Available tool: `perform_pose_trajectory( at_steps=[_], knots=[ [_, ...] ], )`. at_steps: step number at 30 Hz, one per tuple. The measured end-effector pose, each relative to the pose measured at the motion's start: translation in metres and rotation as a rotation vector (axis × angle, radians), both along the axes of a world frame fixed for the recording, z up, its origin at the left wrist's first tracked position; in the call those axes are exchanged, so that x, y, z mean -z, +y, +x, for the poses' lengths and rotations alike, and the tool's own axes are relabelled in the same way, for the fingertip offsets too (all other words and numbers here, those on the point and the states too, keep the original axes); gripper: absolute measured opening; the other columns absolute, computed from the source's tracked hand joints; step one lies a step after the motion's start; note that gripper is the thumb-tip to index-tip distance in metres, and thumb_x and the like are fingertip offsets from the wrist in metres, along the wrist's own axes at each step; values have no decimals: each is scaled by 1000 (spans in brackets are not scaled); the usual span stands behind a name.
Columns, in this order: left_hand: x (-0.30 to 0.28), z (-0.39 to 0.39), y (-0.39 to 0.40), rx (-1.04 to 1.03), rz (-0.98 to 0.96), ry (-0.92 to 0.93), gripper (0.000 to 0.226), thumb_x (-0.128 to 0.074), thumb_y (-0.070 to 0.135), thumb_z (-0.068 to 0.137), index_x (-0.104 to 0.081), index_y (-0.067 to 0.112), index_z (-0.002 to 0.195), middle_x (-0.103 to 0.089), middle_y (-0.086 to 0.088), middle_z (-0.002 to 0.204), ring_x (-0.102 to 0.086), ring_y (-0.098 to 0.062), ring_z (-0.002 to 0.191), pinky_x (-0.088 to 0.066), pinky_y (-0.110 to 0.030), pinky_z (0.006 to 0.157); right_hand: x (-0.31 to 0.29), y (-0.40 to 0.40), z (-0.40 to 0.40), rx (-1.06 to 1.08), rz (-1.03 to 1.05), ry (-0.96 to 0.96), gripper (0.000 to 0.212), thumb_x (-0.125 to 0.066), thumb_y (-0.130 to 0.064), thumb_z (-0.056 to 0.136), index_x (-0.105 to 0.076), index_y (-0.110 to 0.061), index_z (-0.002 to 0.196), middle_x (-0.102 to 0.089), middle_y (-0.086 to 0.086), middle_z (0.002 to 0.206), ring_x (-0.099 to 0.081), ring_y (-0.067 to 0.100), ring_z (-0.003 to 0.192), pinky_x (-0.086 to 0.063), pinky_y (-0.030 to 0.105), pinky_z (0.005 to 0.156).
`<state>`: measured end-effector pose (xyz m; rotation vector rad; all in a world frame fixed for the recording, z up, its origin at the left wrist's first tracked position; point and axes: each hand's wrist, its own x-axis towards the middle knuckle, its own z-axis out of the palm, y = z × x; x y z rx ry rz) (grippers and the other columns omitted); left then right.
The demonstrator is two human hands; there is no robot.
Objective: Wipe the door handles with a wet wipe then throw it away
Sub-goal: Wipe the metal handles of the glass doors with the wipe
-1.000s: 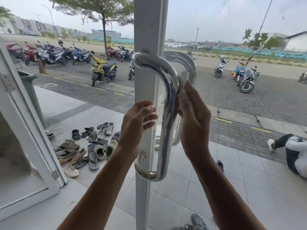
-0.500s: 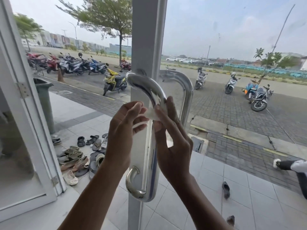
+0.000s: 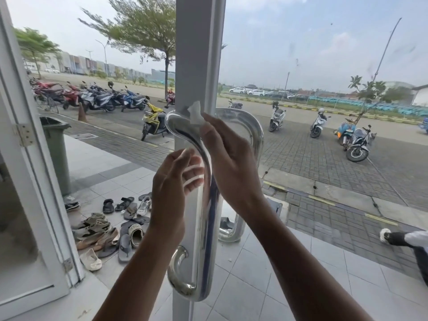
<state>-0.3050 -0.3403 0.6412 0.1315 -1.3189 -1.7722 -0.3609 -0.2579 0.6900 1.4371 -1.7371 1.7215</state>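
Chrome handle (image 3: 209, 205) flanked by raised hands (image 3: 229, 163).

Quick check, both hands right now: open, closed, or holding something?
Left hand: open, fingers relaxed beside the door handle, holding nothing.
Right hand: presses the wet wipe against the handle's top bend.

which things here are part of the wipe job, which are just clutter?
Job: wet wipe; near door handle; far door handle behind the glass; right hand pressing the wipe; left hand; green bin, possibly for disposal.

Clutter: shoes; parked scooters.
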Motion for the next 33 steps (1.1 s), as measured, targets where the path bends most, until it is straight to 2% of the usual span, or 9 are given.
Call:
perform_pose_trajectory(
  at_steps=[2,4,7,9,12,16,19,24,33],
  knots=[
    [-2,0,-3,11,-15,12,17,-59,40,85,-73,31,87,-74,5,91,-70,-7,85,-48,-31,77,-10,-3,-6,-95,139,-85,49,-36,-39,101,-62,-14,134,-72,3,118,-67,12,109,-55,42,94],
    [-2,1,-7,10,-21,18,17,-59,40,85,-73,32,86,-74,5,89,-70,-7,83,-48,-31,77,-16,-2,-11,-158,237,-122,54,-33,-43,100,-63,-13,133,-71,2,122,-64,11,114,-50,40,102],
    [-2,0,-14,-13,-9,13,15,-60,39,87,-73,34,81,-74,9,84,-70,-5,81,-49,-32,78,-18,0,-16,-250,235,-196,41,-33,-34,106,-72,-22,104,-70,-19,75,-61,-9,69,-47,9,70],
    [-1,-1,-18,-36,-8,3,22,-59,33,94,-74,36,78,-74,11,82,-71,-5,80,-49,-33,79,-20,-1,-20,-312,147,-286,41,-37,-19,106,-70,-25,83,-60,-18,55,-53,-7,52,-42,8,57],
    [0,-1,-22,-54,-7,-8,22,-54,29,97,-73,32,87,-77,5,90,-73,-10,84,-51,-31,77,-25,-3,-26,-404,79,-426,28,-50,-14,101,-76,-12,90,-68,-4,66,-61,7,60,-48,23,65],
    [-4,0,-28,-77,40,0,16,-55,25,97,-70,26,91,-75,5,82,-72,-12,80,-53,-30,74,-28,-7,-29,-548,6,-636,15,-63,-11,92,-74,-3,98,-71,6,74,-64,11,59,-53,20,57],
    [-8,2,-31,-96,47,25,15,-56,23,97,-68,23,88,-71,7,78,-70,-11,77,-52,-28,72,-35,-14,-32,-593,-144,-732,12,-64,-3,90,-70,3,98,-74,15,87,-72,21,74,-61,27,73],
    [-11,6,-35,-122,44,38,17,-54,22,98,-67,24,88,-71,7,79,-69,-10,75,-51,-27,71,-56,-32,-33,-114,-128,-356,10,-72,-5,88,-74,-14,92,-78,8,94,-76,26,89,-59,44,90],
    [-10,10,-41,-100,43,44,15,-53,20,98,-66,24,91,-70,7,79,-68,-13,78,-51,-30,74,-64,-31,-43,-4,302,-106,21,-77,-6,83,-75,-26,77,-72,-15,71,-67,-3,67,-50,11,64]
  ],
)
